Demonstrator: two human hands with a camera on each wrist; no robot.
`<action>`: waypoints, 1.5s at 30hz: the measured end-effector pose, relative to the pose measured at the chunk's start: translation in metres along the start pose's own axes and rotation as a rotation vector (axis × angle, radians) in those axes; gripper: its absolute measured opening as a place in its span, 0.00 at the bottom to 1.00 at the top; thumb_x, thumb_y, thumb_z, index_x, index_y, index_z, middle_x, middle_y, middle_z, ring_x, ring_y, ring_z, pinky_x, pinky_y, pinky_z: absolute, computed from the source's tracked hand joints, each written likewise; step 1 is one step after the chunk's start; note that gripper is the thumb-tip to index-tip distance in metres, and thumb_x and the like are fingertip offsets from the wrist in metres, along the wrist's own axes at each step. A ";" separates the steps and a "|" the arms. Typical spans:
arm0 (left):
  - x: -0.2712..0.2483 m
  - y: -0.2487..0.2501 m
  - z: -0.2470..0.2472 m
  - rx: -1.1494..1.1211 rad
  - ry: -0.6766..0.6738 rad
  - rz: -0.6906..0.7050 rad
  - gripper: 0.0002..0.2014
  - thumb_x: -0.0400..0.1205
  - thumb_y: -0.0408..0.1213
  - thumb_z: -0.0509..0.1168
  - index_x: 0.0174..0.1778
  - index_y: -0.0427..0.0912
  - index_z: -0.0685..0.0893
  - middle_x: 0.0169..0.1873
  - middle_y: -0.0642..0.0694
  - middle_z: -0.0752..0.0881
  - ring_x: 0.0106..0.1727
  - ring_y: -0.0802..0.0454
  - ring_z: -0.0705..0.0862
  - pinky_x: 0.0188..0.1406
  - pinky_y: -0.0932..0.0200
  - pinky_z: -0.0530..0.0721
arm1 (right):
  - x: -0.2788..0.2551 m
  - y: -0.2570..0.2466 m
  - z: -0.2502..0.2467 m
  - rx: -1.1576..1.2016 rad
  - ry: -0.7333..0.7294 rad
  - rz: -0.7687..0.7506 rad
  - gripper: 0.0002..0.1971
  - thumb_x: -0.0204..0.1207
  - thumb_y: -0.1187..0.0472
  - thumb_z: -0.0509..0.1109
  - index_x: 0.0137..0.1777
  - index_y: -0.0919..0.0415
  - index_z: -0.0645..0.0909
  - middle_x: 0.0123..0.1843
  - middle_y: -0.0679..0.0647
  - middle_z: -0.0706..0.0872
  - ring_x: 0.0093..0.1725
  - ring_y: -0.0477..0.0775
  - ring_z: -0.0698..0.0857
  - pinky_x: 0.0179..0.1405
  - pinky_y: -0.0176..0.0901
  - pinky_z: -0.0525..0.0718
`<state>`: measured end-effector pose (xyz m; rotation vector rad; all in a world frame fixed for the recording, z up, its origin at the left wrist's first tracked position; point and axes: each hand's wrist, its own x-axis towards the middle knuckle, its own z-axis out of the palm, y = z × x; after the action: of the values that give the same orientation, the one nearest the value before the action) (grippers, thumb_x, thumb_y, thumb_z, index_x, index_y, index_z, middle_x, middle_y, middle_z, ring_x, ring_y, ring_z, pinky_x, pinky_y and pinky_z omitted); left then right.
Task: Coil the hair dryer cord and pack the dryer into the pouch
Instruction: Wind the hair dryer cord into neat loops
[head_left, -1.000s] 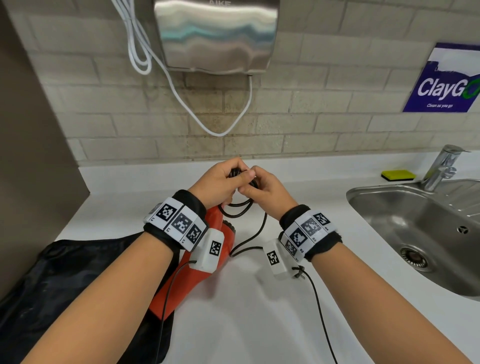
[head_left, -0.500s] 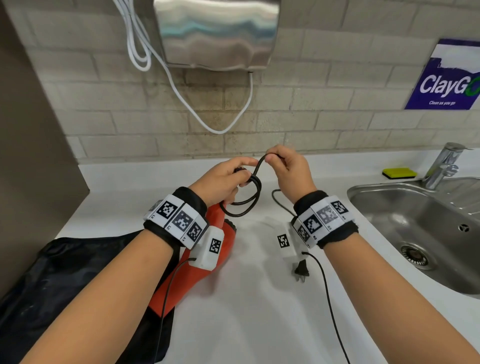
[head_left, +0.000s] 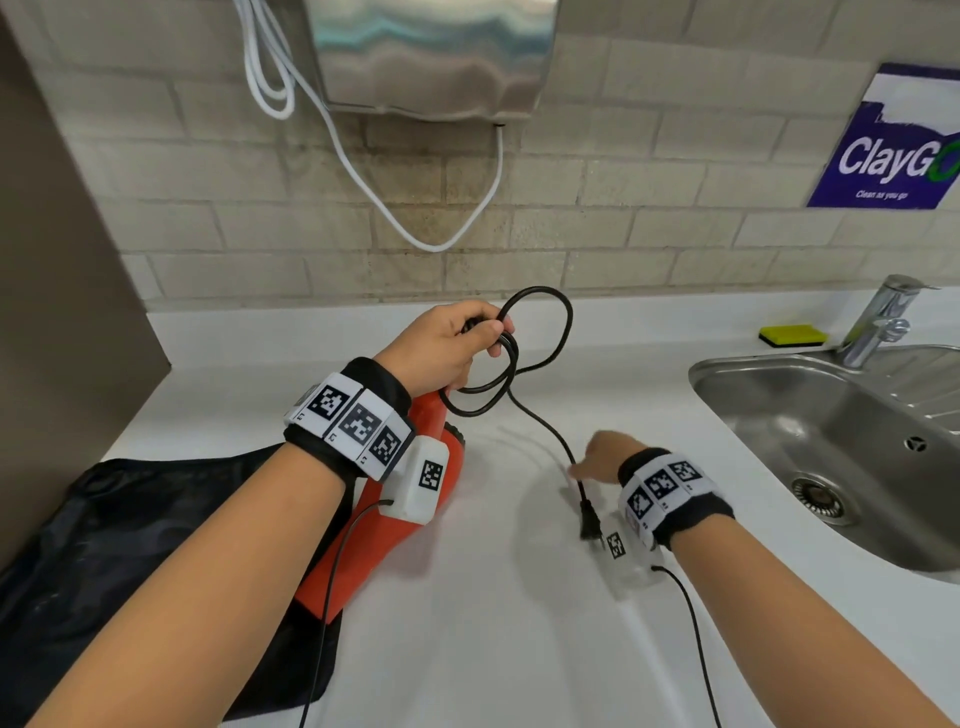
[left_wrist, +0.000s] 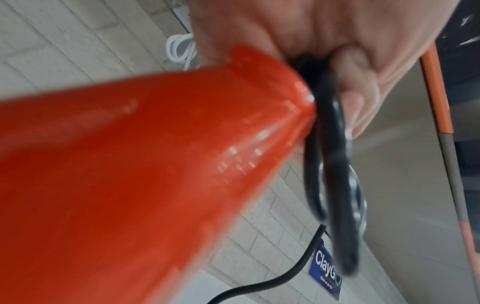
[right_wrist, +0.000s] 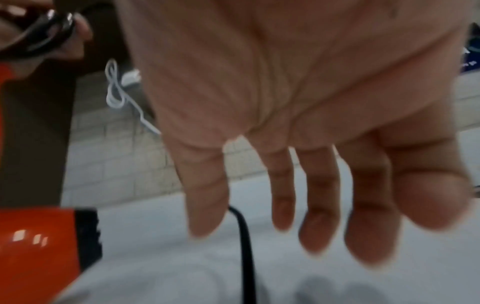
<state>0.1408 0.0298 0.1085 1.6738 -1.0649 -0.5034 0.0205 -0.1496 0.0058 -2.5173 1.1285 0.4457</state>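
The orange hair dryer (head_left: 395, 530) lies on the white counter (head_left: 519, 649), its rear end on the black pouch (head_left: 130, 545) at the left. My left hand (head_left: 447, 348) grips several loops of the black cord (head_left: 540, 332) above the dryer's handle (left_wrist: 155, 164); the loops (left_wrist: 335, 185) hang from its fingers (left_wrist: 355, 92). The loose cord runs down the counter to the plug (head_left: 589, 525). My right hand (head_left: 597, 460) hovers over that loose stretch (right_wrist: 245, 242) with fingers (right_wrist: 207, 195) spread, holding nothing.
A steel sink (head_left: 841, 447) with a tap (head_left: 878, 322) sits at the right, a yellow sponge (head_left: 792, 335) behind it. A hand dryer (head_left: 431, 52) with a white cable (head_left: 363, 171) hangs on the tiled wall. A brown panel (head_left: 57, 312) stands at the left.
My right hand let go of the cord loop near the left hand and dropped down and right toward the plug end. The left hand now holds a further, larger loop.
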 end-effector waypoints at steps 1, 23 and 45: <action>0.000 0.000 0.001 -0.007 0.005 0.008 0.08 0.85 0.35 0.55 0.50 0.44 0.80 0.33 0.51 0.79 0.13 0.60 0.66 0.14 0.67 0.68 | 0.003 0.003 0.009 -0.070 -0.078 0.024 0.21 0.72 0.48 0.70 0.55 0.65 0.80 0.57 0.61 0.85 0.60 0.60 0.83 0.55 0.45 0.79; -0.001 -0.001 0.001 0.006 0.109 0.070 0.08 0.85 0.34 0.54 0.53 0.43 0.78 0.29 0.56 0.81 0.13 0.61 0.67 0.16 0.67 0.69 | -0.063 -0.069 -0.023 1.459 0.461 -0.874 0.16 0.67 0.82 0.68 0.35 0.60 0.73 0.30 0.47 0.85 0.33 0.41 0.87 0.35 0.35 0.87; -0.002 -0.006 -0.007 -0.166 0.191 0.047 0.13 0.87 0.37 0.51 0.59 0.51 0.80 0.33 0.50 0.74 0.13 0.61 0.63 0.14 0.68 0.65 | 0.022 0.003 0.033 -0.158 0.006 -0.026 0.10 0.79 0.57 0.59 0.50 0.61 0.79 0.58 0.58 0.85 0.53 0.60 0.82 0.53 0.45 0.79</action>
<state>0.1473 0.0357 0.1051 1.5142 -0.8966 -0.3825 0.0275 -0.1517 -0.0334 -2.6661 1.1009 0.5406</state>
